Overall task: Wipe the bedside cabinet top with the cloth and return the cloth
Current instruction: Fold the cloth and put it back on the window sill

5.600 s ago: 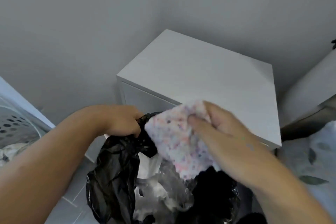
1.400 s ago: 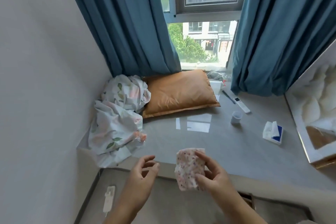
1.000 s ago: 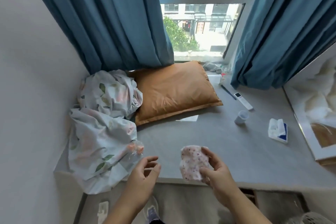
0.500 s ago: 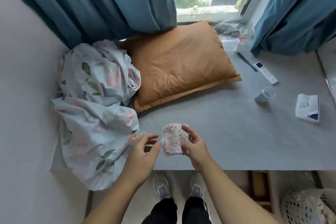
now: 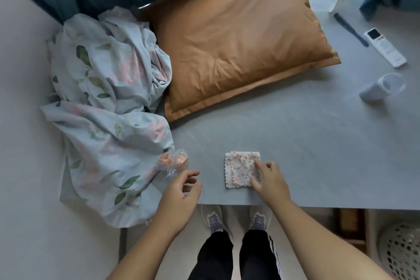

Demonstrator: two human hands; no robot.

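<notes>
The cloth (image 5: 242, 170) now lies folded flat on the grey ledge (image 5: 306, 143), low and centre in the frame, close to the near edge. Half a second ago I held it in the air between both hands; it is now down on the surface. My right hand (image 5: 268, 179) rests on its right side, fingertips (image 5: 256, 162) pressing the fabric, thumb at the lower right corner. Whether this is a pinch or mere flat contact, I cannot tell. My left hand (image 5: 181, 193) has come away from the cloth and hangs loose and empty, fingers curled, left of it over the ledge edge. A small clear wrapper (image 5: 173, 161) with pink contents lies just beyond the left fingers. The view has tipped further down: the window has gone from the frame. The brown pillow (image 5: 238, 41) fills the upper centre, with the crumpled sheet (image 5: 106, 107) at left. At the right edge sit the remote (image 5: 384, 46) and the cup (image 5: 384, 90). My shoes (image 5: 236, 220) show below the ledge.
</notes>
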